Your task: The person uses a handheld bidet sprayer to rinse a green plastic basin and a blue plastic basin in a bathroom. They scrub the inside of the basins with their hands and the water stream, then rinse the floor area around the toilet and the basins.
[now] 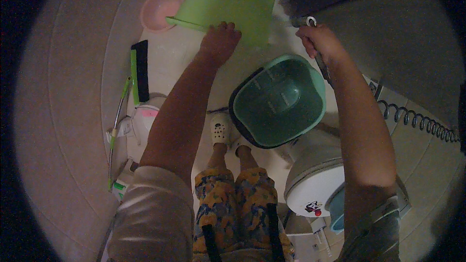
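Observation:
My left hand (pixel 222 42) grips the near edge of a light green plastic tub (pixel 229 2), which lies tilted at the top middle of the view. In my right hand (pixel 318 42), to the right of the tub, is a slim dark handle with a pale ring (pixel 311 21) at its upper end; it looks like a hand shower. Between and below my hands sits a teal plastic basin (pixel 280 102) with a dark rim around its left side. A pink round basin (pixel 162 10) stands left of the green tub, partly behind its corner.
A black and green broom head (pixel 140 72) and a green and silver pole (pixel 115 127) lie along the left wall. At the lower right is a toilet with a white lid (pixel 313 193), beside a blue basin (pixel 338 211). A coiled hose (pixel 418 120) runs right. My clog (pixel 220 131) is below the teal basin.

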### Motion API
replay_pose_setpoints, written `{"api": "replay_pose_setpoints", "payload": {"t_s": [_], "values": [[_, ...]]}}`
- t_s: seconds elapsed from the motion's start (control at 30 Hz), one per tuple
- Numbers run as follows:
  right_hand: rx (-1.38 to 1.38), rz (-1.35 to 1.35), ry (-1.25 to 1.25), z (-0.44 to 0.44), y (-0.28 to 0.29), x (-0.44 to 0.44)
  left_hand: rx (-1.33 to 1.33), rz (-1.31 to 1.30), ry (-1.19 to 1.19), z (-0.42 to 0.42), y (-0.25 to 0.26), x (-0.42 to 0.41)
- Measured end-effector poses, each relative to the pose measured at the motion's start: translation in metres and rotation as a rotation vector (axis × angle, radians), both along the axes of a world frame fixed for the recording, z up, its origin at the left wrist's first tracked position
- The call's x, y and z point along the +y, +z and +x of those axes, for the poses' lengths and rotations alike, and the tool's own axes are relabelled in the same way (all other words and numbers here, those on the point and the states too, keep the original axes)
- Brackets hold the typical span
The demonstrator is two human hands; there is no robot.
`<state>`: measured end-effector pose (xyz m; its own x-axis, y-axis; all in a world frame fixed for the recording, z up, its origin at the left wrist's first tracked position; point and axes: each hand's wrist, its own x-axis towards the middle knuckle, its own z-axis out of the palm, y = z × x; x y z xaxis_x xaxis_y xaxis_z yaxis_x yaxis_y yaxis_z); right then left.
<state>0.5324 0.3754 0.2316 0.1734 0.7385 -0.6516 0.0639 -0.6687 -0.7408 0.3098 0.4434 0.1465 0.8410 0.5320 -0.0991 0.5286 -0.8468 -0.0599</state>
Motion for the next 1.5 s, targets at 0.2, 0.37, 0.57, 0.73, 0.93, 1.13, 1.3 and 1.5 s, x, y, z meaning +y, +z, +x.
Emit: {"api": "replay_pose_setpoints", "payload": {"t_s": [0.2, 0.37, 0.57, 0.73, 0.93, 1.13, 1.3, 1.5], "values": [[-0.09, -0.045, 0.072, 0.004, -0.008, -0.007, 0.173, -0.168, 0.042, 0.009, 0.018, 0.0], [-0.067, -0.067, 0.071, 0.007, -0.023, -0.009, -0.062, 0.009, -0.016, 0.003, 0.004, 0.001], [-0.004, -0.091, 0.013, 0.003, -0.019, -0.013, -0.037, -0.005, -0.034, 0.009, 0.002, -0.004], [0.027, -0.07, 0.007, -0.001, -0.019, -0.014, -0.102, 0.029, -0.094, 0.011, 0.004, -0.006], [0.027, -0.015, 0.067, -0.004, -0.015, -0.013, 0.055, -0.163, 0.031, 0.025, 0.016, -0.008], [-0.166, 0.062, 0.22, 0.006, -0.018, -0.01, -0.048, 0.224, 0.588, 0.025, 0.006, -0.008], [-0.031, 0.042, 0.08, -0.011, -0.001, 0.011, -0.759, -0.495, 1.053, 0.011, -0.022, 0.007], [-0.312, 0.107, 0.275, -0.014, 0.013, 0.027, -0.645, -0.738, 0.962, -0.02, -0.067, -0.055]]}}
